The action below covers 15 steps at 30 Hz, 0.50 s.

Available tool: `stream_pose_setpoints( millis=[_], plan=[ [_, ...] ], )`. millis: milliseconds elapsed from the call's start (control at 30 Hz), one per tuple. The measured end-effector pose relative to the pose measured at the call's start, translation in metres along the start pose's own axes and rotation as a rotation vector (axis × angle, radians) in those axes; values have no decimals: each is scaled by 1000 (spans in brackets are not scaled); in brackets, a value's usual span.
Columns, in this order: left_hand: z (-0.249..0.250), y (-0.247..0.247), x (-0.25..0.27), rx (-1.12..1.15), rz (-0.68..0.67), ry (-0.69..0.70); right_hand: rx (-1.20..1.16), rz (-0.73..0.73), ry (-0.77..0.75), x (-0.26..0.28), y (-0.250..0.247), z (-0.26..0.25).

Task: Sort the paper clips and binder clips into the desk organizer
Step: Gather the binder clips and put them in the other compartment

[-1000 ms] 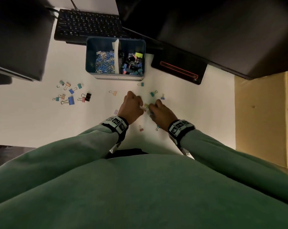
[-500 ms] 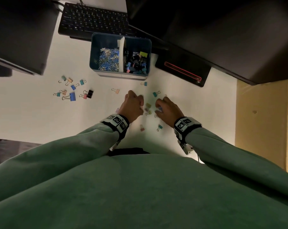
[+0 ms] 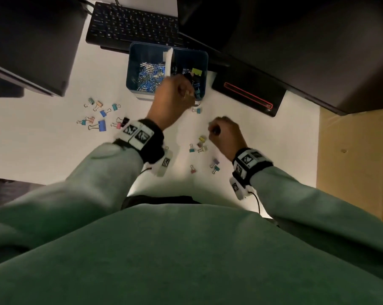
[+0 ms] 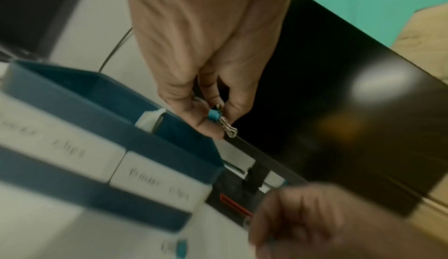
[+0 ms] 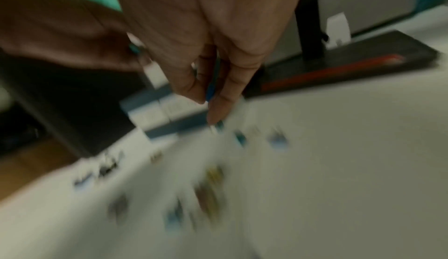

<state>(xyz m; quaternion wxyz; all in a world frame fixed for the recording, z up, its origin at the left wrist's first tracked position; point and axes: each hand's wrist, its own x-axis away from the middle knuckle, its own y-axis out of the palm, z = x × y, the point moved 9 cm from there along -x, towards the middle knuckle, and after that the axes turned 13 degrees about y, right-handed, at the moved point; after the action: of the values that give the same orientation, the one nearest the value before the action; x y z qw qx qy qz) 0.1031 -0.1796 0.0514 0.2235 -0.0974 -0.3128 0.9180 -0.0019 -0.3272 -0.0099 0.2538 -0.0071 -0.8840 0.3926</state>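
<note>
The blue desk organizer [image 3: 134,69] stands mid-desk with a white divider; paper clips [image 3: 151,78] fill its left bin and binder clips [image 3: 196,72] its right. Raised over the right bin's near edge, my left hand [image 3: 187,96] pinches a teal binder clip [image 4: 214,115] between thumb and fingers [image 4: 215,118]. White labels on the organizer [image 4: 155,142] front are blurred. My right hand [image 3: 214,131] hovers low over the desk right of centre, fingers curled on a small blue clip [image 5: 210,88], blurred in the right wrist view [image 5: 209,100].
Loose binder clips lie in a left cluster [image 3: 102,125], a near cluster [image 3: 201,144] beside my right hand, and one [image 3: 197,110] before the organizer. A keyboard [image 3: 133,23] sits behind it, a black monitor base [image 3: 247,93] to its right, dark monitors above.
My left hand rose from the desk and travelled forward to the organizer's right bin with the teal clip. My right hand shifted slightly right and forward, off the near cluster.
</note>
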Motion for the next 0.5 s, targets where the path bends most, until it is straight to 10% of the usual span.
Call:
stream_pose_setpoints(
  millis=[267,367,500],
  plan=[
    [-12,-8,-48,-172,-80,-17,30,98,-139,-67,-51,-114],
    [-8,-30,-22,-135,54,23,127,161,-129,-59,-59,-98],
    [-38,-7,39,-220,-135,55,282,44,102,-39,-34,-5]
  ],
)
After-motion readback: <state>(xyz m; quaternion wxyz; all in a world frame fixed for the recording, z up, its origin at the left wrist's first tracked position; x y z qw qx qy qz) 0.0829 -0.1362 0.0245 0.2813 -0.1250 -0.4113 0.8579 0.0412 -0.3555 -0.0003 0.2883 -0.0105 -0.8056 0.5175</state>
